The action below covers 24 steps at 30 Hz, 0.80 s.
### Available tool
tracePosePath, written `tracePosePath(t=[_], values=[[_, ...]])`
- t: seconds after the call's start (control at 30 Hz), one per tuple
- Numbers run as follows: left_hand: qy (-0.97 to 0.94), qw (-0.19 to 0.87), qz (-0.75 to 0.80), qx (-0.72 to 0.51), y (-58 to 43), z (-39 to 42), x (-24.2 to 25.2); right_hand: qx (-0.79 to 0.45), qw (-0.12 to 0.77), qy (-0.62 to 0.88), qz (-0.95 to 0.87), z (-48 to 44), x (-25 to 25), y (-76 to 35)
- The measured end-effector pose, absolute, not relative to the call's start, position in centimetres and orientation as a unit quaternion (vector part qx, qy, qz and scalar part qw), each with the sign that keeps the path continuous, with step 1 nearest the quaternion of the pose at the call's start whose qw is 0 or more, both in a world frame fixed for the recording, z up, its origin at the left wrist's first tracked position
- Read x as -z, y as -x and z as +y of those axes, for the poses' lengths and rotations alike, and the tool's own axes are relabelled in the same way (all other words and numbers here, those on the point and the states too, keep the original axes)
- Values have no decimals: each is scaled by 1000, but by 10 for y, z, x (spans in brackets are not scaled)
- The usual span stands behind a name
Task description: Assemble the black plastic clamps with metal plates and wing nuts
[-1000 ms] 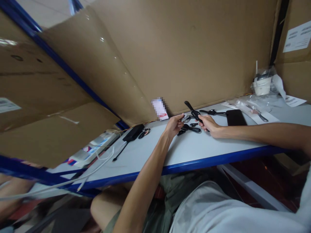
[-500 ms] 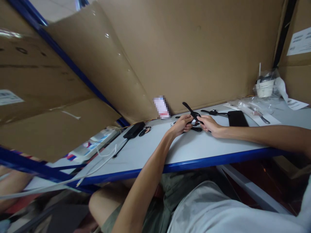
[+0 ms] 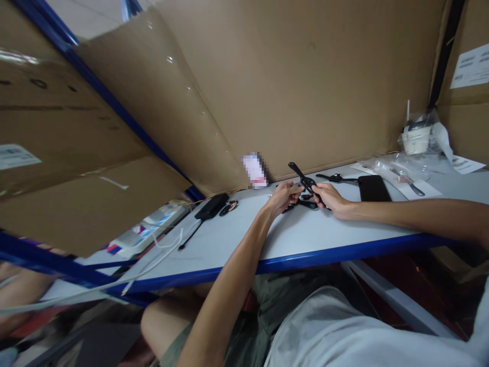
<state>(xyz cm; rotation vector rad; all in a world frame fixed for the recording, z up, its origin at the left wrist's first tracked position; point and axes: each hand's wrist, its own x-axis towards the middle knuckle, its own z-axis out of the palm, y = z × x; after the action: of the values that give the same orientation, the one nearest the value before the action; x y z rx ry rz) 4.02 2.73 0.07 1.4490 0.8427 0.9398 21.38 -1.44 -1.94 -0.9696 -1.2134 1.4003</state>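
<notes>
My right hand [image 3: 330, 198] is closed round a black strap-like piece [image 3: 301, 176] that sticks up and to the left above the white table [image 3: 244, 229]. My left hand [image 3: 283, 197] is closed in a pinch right beside it, fingertips at the same black piece; what exactly they hold is too small to see. More black strap pieces [image 3: 307, 204] lie on the table just under and between the two hands.
A black phone [image 3: 372, 187] and another black strap [image 3: 336, 178] lie to the right. Clear bags and papers [image 3: 401, 168] sit at the far right. A black case with a cord [image 3: 209, 207] and a power strip [image 3: 147, 232] lie left. Cardboard boxes [image 3: 290, 86] wall the back.
My left hand has moved right and closed in on the black piece held by my right hand. The view has shifted slightly.
</notes>
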Motion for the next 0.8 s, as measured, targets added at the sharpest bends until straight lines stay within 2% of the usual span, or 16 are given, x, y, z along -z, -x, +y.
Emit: tracePosePath(t=[0.53, 0.8], values=[[-625, 602, 359, -343, -35, 30, 5, -564, 536, 413, -473, -16, 18, -213], [-623, 608, 348, -349, -34, 29, 5, -582, 488, 419, -498, -16, 14, -214]])
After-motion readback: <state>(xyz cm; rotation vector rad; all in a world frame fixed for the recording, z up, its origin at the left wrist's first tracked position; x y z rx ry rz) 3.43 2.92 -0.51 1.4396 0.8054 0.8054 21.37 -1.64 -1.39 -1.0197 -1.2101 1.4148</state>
